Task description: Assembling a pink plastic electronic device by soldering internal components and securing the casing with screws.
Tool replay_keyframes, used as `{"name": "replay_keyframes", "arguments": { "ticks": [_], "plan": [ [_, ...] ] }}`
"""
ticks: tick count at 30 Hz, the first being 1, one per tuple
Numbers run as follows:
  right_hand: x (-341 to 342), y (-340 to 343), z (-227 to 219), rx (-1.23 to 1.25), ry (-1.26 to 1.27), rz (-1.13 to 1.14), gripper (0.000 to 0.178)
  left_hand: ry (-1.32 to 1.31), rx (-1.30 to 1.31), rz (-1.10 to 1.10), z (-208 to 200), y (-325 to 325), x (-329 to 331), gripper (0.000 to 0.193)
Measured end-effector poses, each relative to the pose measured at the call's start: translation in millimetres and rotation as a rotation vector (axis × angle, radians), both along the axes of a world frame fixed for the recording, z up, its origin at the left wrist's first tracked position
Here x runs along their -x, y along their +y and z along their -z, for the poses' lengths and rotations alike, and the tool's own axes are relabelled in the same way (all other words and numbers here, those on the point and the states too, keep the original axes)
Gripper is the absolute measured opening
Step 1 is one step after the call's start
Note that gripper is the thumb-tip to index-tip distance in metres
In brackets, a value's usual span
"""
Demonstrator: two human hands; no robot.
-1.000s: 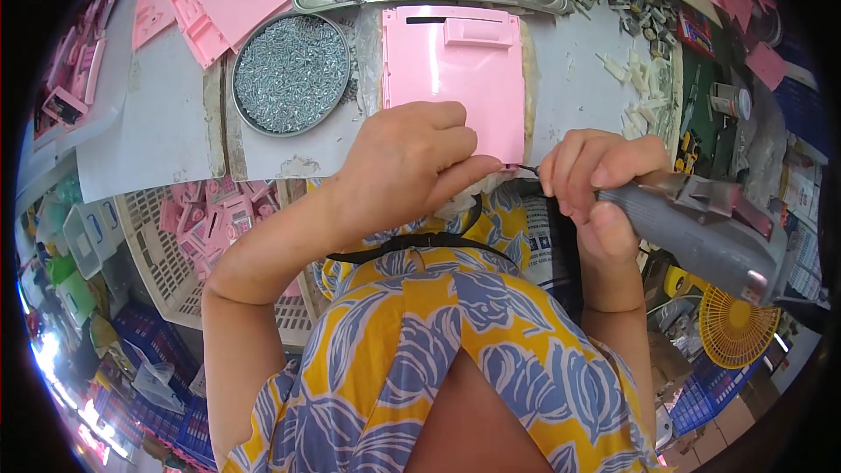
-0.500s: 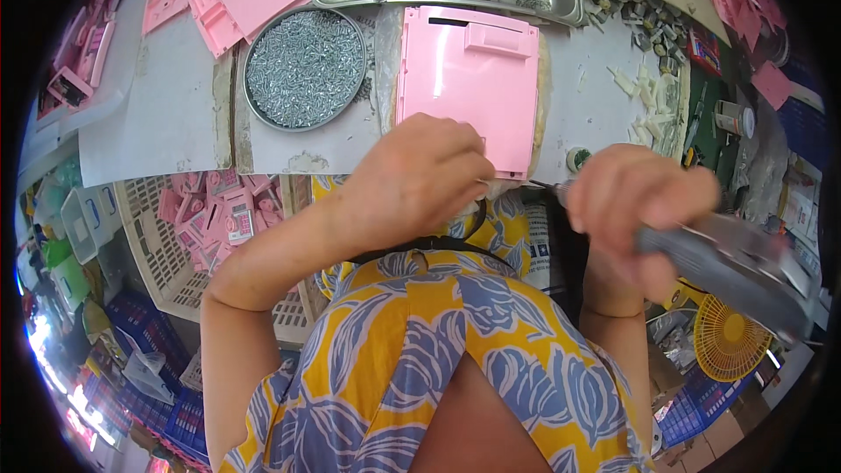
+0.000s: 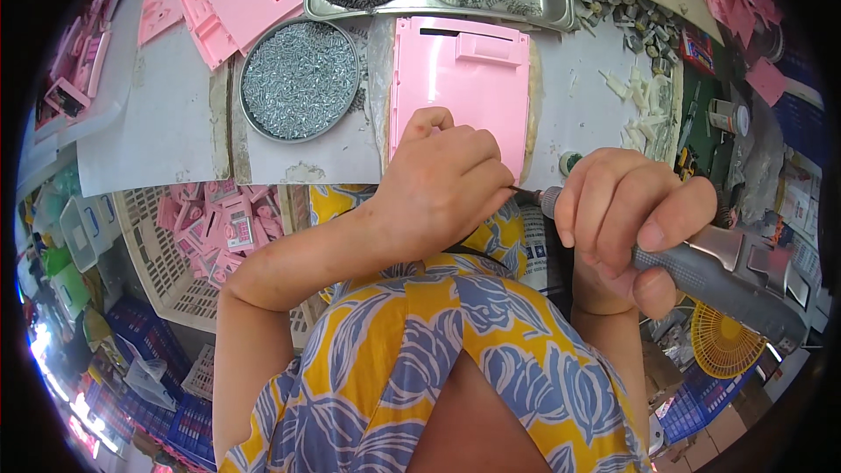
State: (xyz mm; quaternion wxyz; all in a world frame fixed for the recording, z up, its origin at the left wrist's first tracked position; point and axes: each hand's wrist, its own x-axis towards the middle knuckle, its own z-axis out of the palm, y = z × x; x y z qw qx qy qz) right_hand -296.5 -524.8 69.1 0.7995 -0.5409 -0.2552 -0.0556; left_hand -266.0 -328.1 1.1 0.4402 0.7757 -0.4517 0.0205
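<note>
In the middle of the bench lies a pink plastic panel [image 3: 460, 83], with a dark slot and a raised block near its far edge. My left hand [image 3: 445, 182] is closed over the panel's near edge. Its fingertips pinch together, and whatever they hold is hidden. My right hand [image 3: 626, 219] grips a grey electric screwdriver [image 3: 723, 285], its body slanting down to the right. The thin dark bit [image 3: 526, 194] points left and reaches my left fingertips; whether it touches anything there I cannot make out.
Left of the panel stands a round dish of small silver screws [image 3: 300, 79]. A metal tray [image 3: 491, 22] with dark springs sits behind. White plastic pieces [image 3: 644, 101] lie to the right. Below the bench, a cream basket [image 3: 166, 271] holds pink parts. A yellow fan [image 3: 727, 339] is at lower right.
My left hand has shifted slightly right and nearer me. The screwdriver's bit has come to my left fingertips. The bench things sit slightly lower and further left in view.
</note>
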Motion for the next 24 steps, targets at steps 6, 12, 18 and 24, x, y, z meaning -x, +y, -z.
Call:
{"name": "replay_keyframes", "arguments": {
  "ticks": [6, 12, 18, 24],
  "plan": [
    [-9.0, -16.9, -0.2, 0.05, -0.003, 0.225, 0.029, -0.081, -0.118, -0.348, -7.4, 22.5, -46.4, 0.018],
    [-38.0, -19.6, 35.8, -0.033, 0.021, 0.191, 0.027, -0.092, -0.588, -0.516, 15.2, 100.2, -77.5, 0.012],
    [-41.1, -13.2, 47.8, 0.086, 0.012, 0.184, 0.024, -0.148, -0.5, -0.585, 22.2, 98.9, -89.7, 0.014],
    [-42.3, -12.7, 45.1, 0.191, 0.09, 0.144, 0.023, -0.231, -0.577, -0.595, 27.2, 105.8, -102.4, 0.017]
  ]
}}
